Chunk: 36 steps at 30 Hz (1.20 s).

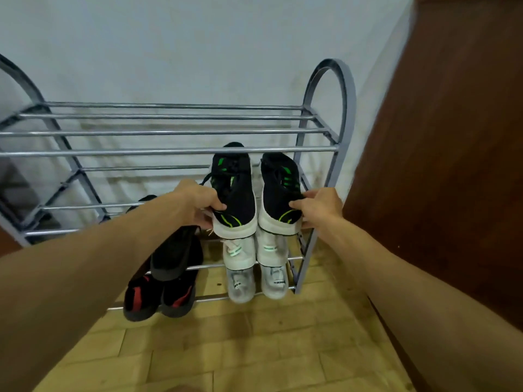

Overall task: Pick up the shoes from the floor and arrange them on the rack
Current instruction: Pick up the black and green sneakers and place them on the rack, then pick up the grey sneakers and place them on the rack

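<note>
Yellow floor tiles sit under the grey rack (175, 149). Each hand pinches one black and green shoe at its white heel — left hand (198, 203) on the left shoe (235, 190), right hand (322, 206) on the right shoe (280, 190). They look light and soft. Past the fingertips the shelf bars are free — a top bar hangs close above the toes

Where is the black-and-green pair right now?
The black-and-green pair sits at the right end of the rack, second tier, directly above the white pairs, with the left hand and right hand gripping the heels.
</note>
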Tool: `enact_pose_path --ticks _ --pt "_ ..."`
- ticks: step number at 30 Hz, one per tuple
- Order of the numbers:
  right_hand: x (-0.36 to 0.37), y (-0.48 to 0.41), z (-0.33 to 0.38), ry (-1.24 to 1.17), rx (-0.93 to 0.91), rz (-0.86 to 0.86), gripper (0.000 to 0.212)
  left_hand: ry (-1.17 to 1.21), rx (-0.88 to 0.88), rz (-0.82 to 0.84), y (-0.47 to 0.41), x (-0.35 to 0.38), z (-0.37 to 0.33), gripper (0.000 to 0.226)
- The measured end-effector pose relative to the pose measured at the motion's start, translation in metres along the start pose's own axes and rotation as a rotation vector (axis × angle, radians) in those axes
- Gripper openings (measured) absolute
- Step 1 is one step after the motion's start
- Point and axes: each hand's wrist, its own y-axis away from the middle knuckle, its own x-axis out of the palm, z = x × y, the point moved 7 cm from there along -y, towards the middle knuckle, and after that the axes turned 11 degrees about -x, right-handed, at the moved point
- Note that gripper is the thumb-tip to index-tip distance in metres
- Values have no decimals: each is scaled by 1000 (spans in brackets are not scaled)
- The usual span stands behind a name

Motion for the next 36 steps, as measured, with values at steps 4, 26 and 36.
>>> enact_pose_path --ticks 4,26,36 --pt "9 -20 3 137 -124 17 33 -55 30 -39 -19 2 -13 18" --pt "-86 168 -66 450 -23 399 41 -293 244 59 163 81 93 25" --pt "-137 313 -210 309 345 465 40 -937 258 468 245 194 239 35"
